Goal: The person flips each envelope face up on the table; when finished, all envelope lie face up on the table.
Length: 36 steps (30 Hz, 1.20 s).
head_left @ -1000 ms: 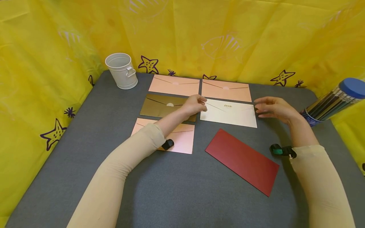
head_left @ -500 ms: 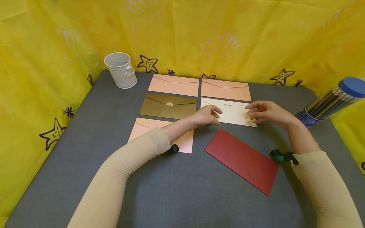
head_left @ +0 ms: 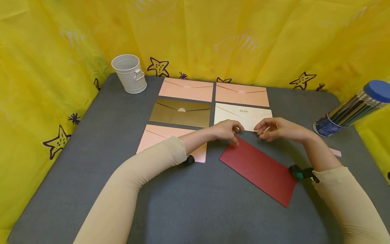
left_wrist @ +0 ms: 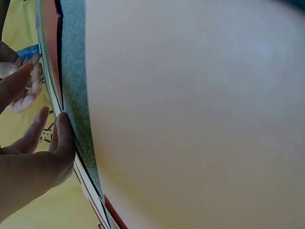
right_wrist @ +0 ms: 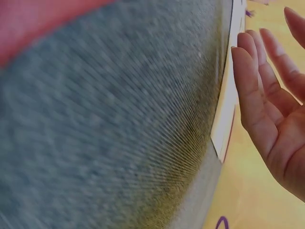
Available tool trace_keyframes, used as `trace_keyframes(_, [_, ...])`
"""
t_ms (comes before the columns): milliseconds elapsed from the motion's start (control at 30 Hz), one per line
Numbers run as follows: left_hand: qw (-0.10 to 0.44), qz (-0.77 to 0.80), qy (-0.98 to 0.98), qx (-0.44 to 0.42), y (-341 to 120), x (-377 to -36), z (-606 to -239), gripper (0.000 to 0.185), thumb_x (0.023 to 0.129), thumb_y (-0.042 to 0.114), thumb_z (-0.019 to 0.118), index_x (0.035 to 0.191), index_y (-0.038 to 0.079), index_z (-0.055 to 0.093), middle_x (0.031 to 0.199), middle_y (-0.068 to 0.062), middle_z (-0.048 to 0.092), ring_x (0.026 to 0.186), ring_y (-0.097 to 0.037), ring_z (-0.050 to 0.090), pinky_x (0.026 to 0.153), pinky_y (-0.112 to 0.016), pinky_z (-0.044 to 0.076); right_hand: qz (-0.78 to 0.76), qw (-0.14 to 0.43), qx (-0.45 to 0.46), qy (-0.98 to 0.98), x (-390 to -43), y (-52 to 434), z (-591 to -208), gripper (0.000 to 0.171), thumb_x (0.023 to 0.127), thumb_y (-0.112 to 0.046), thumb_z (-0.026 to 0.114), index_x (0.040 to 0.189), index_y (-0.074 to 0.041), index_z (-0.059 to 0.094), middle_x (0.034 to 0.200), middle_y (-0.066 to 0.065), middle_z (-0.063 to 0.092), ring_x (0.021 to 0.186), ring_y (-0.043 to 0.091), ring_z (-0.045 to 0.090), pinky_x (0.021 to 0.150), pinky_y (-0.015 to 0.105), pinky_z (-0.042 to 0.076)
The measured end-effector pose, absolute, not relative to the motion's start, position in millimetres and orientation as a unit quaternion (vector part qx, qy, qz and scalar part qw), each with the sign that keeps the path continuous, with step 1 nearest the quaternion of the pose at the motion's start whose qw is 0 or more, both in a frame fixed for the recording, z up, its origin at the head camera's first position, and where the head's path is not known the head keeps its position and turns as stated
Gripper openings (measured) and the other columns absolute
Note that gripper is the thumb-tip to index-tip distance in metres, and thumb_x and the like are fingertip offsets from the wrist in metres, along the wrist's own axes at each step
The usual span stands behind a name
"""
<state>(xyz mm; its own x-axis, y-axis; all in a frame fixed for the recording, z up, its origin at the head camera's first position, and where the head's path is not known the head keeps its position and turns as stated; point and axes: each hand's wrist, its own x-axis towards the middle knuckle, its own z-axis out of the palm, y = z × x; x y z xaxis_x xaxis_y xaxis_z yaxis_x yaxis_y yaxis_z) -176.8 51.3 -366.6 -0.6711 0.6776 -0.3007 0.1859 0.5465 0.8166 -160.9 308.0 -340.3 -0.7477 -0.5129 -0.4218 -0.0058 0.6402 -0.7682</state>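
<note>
My left hand (head_left: 226,129) hovers at the upper left corner of a red envelope (head_left: 259,169), its thumb overlapping that corner and nothing in its grasp. Facing it, my right hand (head_left: 279,129) holds nothing, with loosely bent fingers at the near edge of a cream envelope (head_left: 234,115). The red envelope lies askew on the grey table. Left of the cream one is a gold envelope (head_left: 176,117) with a pale round seal. A pink envelope (head_left: 156,134) lies partly under my left forearm. In the right wrist view, the fingers (right_wrist: 248,81) are spread apart.
Two more pink envelopes, a left one (head_left: 186,90) and a right one (head_left: 242,96), form the back row. A white metal bucket (head_left: 129,74) stands back left. On the right is a tub of pencils (head_left: 330,123) with a blue lid (head_left: 377,90). Yellow cloth hangs behind.
My left hand has come away from the cream envelope's left end, toward the red envelope's corner. My right hand has moved left and nearer, from the cream envelope's right end. The envelopes lie as before.
</note>
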Motion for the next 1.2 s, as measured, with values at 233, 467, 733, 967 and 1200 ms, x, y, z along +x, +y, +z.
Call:
trace_keyframes(233, [0.317, 0.336, 0.829, 0.315, 51.1, -177.9, -363.3, 0.065, 0.073, 0.008, 0.084, 0.133, 0.010, 0.059, 0.138, -0.016, 0.057, 0.125, -0.027, 0.053, 0.106, -0.030, 0.046, -0.391, 0.343, -0.173, 0.836, -158.3, 304.7, -342.8, 0.036, 0.096, -0.015, 0.063, 0.127, 0.001, 0.054, 0.112, 0.014, 0.061, 0.095, 0.009, 0.063, 0.081, 0.027, 0.058])
trace_keyframes(467, [0.303, 0.291, 0.836, 0.353, 49.5, -176.6, -358.6, 0.067, 0.070, 0.010, 0.087, 0.132, 0.009, 0.060, 0.137, -0.015, 0.055, 0.125, -0.022, 0.051, 0.103, -0.025, 0.046, -0.387, 0.352, -0.181, 0.832, -157.6, 303.9, -343.8, 0.035, 0.096, -0.015, 0.063, 0.125, 0.001, 0.054, 0.110, 0.014, 0.061, 0.095, 0.011, 0.062, 0.082, 0.027, 0.057])
trace_keyframes(733, [0.301, 0.251, 0.851, 0.349, 49.9, -175.2, -359.8, 0.073, 0.068, 0.014, 0.090, 0.133, 0.013, 0.056, 0.135, -0.012, 0.048, 0.125, -0.021, 0.043, 0.098, -0.027, 0.043, -0.380, 0.363, -0.182, 0.831, -156.9, 300.7, -343.9, 0.036, 0.095, -0.016, 0.065, 0.124, 0.001, 0.055, 0.108, 0.016, 0.061, 0.092, 0.015, 0.063, 0.080, 0.026, 0.057])
trace_keyframes(967, [0.286, 0.239, 0.860, 0.350, 50.8, -172.1, -362.5, 0.070, 0.067, 0.013, 0.090, 0.128, 0.011, 0.056, 0.133, -0.012, 0.047, 0.124, -0.024, 0.044, 0.100, -0.030, 0.042, -0.374, 0.368, -0.184, 0.831, -155.9, 299.1, -346.2, 0.035, 0.093, -0.016, 0.067, 0.122, 0.002, 0.056, 0.106, 0.016, 0.064, 0.091, 0.014, 0.065, 0.080, 0.025, 0.056])
trace_keyframes(1200, [0.277, 0.229, 0.866, 0.348, 51.7, -167.1, -362.9, 0.061, 0.066, 0.013, 0.091, 0.116, 0.006, 0.058, 0.127, -0.012, 0.046, 0.115, -0.024, 0.042, 0.088, -0.026, 0.040, -0.370, 0.369, -0.194, 0.830, -153.6, 297.1, -350.6, 0.035, 0.092, -0.015, 0.069, 0.121, 0.002, 0.057, 0.105, 0.015, 0.064, 0.092, 0.011, 0.064, 0.080, 0.022, 0.056])
